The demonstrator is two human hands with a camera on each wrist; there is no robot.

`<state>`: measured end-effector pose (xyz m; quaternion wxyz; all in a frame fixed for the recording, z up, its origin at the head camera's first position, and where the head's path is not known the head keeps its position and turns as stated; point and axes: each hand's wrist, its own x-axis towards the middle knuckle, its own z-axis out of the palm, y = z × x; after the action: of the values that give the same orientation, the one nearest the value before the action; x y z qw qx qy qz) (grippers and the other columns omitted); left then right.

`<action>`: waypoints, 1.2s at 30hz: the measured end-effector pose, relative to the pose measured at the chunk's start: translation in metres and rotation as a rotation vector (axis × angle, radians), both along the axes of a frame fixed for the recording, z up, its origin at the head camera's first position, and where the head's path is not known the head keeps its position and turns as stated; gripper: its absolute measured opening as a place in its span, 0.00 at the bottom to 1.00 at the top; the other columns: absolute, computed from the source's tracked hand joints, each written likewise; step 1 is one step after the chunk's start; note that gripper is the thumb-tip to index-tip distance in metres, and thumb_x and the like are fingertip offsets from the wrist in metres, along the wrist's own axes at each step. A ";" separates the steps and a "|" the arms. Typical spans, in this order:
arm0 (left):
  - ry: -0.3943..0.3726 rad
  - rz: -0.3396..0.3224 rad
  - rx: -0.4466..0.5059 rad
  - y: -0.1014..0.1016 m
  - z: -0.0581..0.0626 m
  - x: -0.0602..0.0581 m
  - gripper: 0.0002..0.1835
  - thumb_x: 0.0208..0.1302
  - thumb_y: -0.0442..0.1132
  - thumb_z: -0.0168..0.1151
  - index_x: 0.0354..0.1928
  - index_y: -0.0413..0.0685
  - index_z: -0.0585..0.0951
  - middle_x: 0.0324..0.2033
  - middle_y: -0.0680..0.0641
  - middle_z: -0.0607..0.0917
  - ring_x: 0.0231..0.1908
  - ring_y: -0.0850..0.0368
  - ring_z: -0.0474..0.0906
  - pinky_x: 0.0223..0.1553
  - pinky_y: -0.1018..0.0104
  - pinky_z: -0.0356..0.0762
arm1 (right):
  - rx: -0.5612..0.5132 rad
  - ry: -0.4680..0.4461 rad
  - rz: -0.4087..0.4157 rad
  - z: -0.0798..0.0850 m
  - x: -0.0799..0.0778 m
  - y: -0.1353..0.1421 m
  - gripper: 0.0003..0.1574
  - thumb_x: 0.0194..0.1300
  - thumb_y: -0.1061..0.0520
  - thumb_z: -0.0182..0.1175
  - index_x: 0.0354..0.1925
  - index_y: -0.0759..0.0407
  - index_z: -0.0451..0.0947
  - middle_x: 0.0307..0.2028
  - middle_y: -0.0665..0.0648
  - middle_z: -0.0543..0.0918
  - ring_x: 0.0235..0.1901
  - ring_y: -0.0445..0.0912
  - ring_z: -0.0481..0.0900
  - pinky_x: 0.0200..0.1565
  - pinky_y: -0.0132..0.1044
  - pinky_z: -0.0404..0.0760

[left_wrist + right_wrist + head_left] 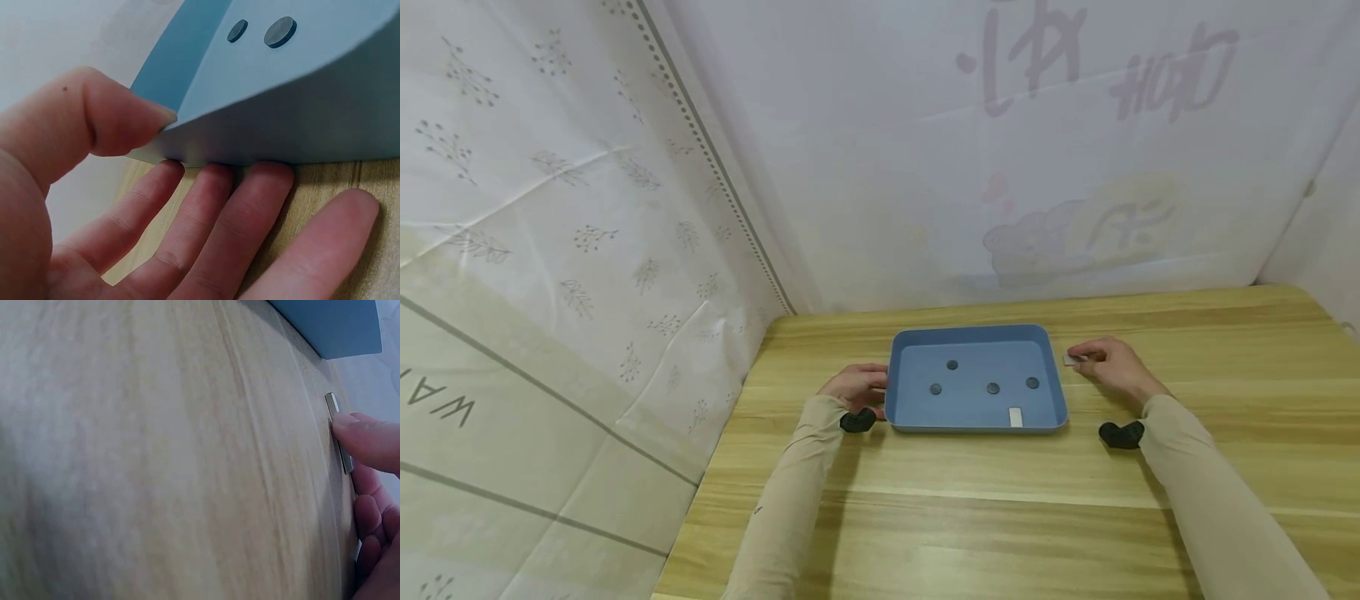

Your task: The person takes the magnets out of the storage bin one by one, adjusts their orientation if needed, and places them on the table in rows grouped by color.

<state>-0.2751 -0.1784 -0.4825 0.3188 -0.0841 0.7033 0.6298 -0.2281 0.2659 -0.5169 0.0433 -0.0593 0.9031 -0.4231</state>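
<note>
A shallow blue tray (pixel 976 421) lies on the wooden table, with several round grey discs inside, one disc (pixel 952 365) toward the back. A pale rectangular piece (pixel 1016 417) is by its front wall. At the tray's left end is my left hand (pixel 857 385); in the left wrist view the thumb (pixel 125 122) bears on the rim and several fingertips meet the wall's lower edge. Just beyond the right end, my right hand (pixel 1114 367) pinches a small flat silver bar (pixel 331 403) between thumb and fingers, close over the table.
The wooden table (pixel 970 533) reaches back to a printed cloth wall (pixel 880 167). Another patterned cloth (pixel 550 275) hangs along the left. Black bands (pixel 1122 435) sit at both wrists, below the tan sleeves (pixel 1210 492).
</note>
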 end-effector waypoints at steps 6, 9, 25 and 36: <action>-0.003 0.019 0.001 0.000 0.000 0.001 0.25 0.60 0.28 0.55 0.62 0.39 0.73 0.41 0.44 0.82 0.38 0.50 0.81 0.33 0.53 0.81 | -0.024 0.003 -0.001 0.000 0.002 0.001 0.24 0.67 0.58 0.59 0.58 0.68 0.75 0.55 0.71 0.76 0.48 0.57 0.76 0.44 0.38 0.75; -0.004 0.022 0.002 0.000 0.001 0.002 0.26 0.60 0.28 0.55 0.63 0.41 0.73 0.42 0.44 0.82 0.39 0.50 0.81 0.33 0.54 0.81 | -0.056 -0.037 -0.013 0.002 0.004 0.003 0.26 0.69 0.56 0.57 0.61 0.67 0.72 0.56 0.70 0.77 0.48 0.54 0.77 0.43 0.34 0.76; 0.001 0.003 -0.002 0.000 0.004 0.004 0.26 0.61 0.29 0.55 0.63 0.41 0.72 0.42 0.44 0.82 0.38 0.50 0.81 0.32 0.56 0.81 | -0.069 -0.008 -0.057 0.015 0.005 0.005 0.26 0.73 0.53 0.52 0.62 0.68 0.69 0.52 0.70 0.76 0.42 0.48 0.73 0.39 0.30 0.73; -0.004 0.014 0.006 -0.001 0.001 0.003 0.24 0.62 0.28 0.54 0.62 0.40 0.73 0.40 0.44 0.81 0.37 0.51 0.81 0.32 0.56 0.81 | -0.069 0.049 -0.089 0.044 0.007 -0.009 0.29 0.75 0.46 0.48 0.65 0.63 0.67 0.55 0.66 0.75 0.52 0.56 0.72 0.43 0.41 0.76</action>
<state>-0.2721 -0.1789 -0.4816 0.3161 -0.0892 0.7001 0.6341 -0.2214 0.2571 -0.4728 0.0001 -0.0307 0.8905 -0.4540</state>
